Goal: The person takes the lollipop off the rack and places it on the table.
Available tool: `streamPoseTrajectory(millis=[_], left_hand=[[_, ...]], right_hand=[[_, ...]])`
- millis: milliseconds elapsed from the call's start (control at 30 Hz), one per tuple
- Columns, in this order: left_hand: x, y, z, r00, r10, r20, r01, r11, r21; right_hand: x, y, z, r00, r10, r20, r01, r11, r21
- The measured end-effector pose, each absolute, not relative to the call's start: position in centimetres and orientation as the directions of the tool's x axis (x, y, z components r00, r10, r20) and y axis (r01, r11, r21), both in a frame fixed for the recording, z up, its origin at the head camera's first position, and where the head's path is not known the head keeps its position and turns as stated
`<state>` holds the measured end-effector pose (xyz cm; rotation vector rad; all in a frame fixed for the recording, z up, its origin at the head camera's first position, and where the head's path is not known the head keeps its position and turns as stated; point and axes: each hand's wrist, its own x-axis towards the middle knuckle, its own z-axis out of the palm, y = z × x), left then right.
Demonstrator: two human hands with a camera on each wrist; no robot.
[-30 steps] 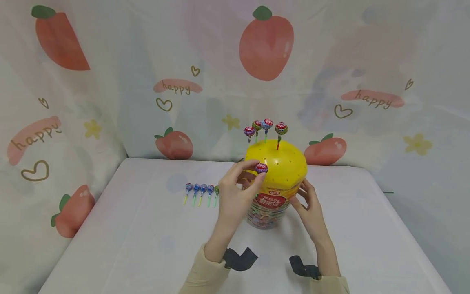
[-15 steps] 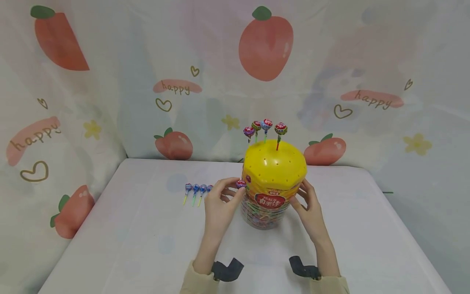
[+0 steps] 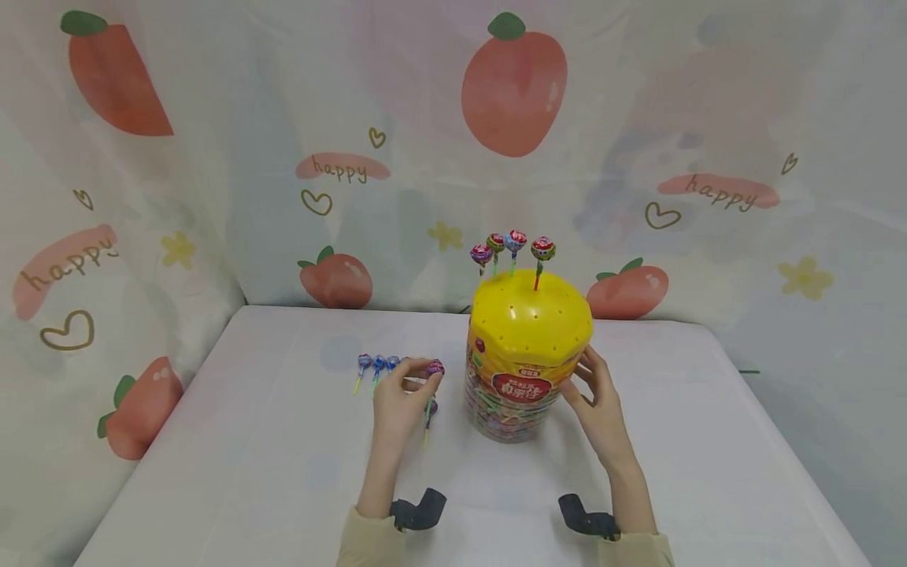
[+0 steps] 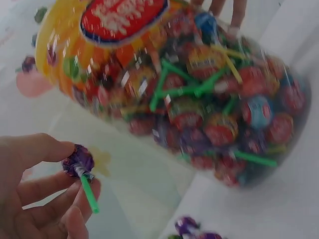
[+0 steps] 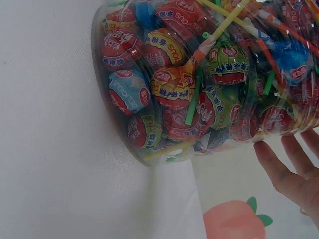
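My left hand pinches a purple-wrapped lollipop by its candy head, left of the jar and apart from it. In the left wrist view, the lollipop's green stick points downward, free of the fingers. A clear jar full of wrapped lollipops stands upright under a yellow lid dotted with small holes. Several lollipops are stuck upright along the lid's back. My right hand rests its thumb and fingertips against the jar's right side; the right wrist view shows outstretched fingers touching the plastic.
Blue-wrapped lollipops lie in a row on the white table, partly behind my left hand. Another purple lollipop with a yellow stick lies just right of that hand. A printed cloth backdrop stands behind the table.
My left hand has moved from the front of the lid leftward and down, carrying the purple lollipop. The right hand and the jar have stayed in place.
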<state>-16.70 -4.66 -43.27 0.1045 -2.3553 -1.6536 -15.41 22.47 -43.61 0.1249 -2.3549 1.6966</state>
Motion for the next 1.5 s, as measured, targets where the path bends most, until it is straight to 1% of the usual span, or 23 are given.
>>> streamPoseTrajectory(millis=[167, 367, 467, 767, 1000, 1233, 1500], left_hand=[[-17.4, -5.7, -45.1, -0.969, -0.216, 0.119, 0.02, 0.414, 0.91], [-17.8, -6.6, -46.6, -0.969, -0.243, 0.049, -0.067, 0.449, 0.891], [-17.9, -7.0, -47.3, -0.967, -0.252, 0.034, -0.091, 0.469, 0.879], [-17.9, -7.6, -48.8, -0.97, -0.242, -0.003, -0.136, 0.535, 0.834], [-17.9, -7.7, -49.5, -0.975, -0.222, -0.009, -0.138, 0.576, 0.806], [-18.1, -7.4, -49.8, -0.967, -0.256, 0.002, -0.154, 0.586, 0.796], [-18.1, -7.4, -49.7, -0.967, -0.256, 0.003, -0.154, 0.592, 0.791]], right_hand=[[-15.3, 22.6, -43.6, -0.968, 0.07, 0.24, -0.206, 0.324, -0.923], [-15.3, 22.6, -43.7, -0.967, 0.064, 0.247, -0.215, 0.318, -0.924], [-15.3, 22.7, -43.8, -0.968, 0.064, 0.243, -0.212, 0.316, -0.925], [-15.3, 22.6, -43.8, -0.969, 0.059, 0.241, -0.211, 0.312, -0.926], [-15.3, 22.6, -43.8, -0.968, 0.059, 0.244, -0.214, 0.317, -0.924], [-15.3, 22.5, -43.6, -0.968, 0.069, 0.24, -0.204, 0.332, -0.921], [-15.3, 22.4, -43.6, -0.968, 0.063, 0.242, -0.208, 0.335, -0.919]])
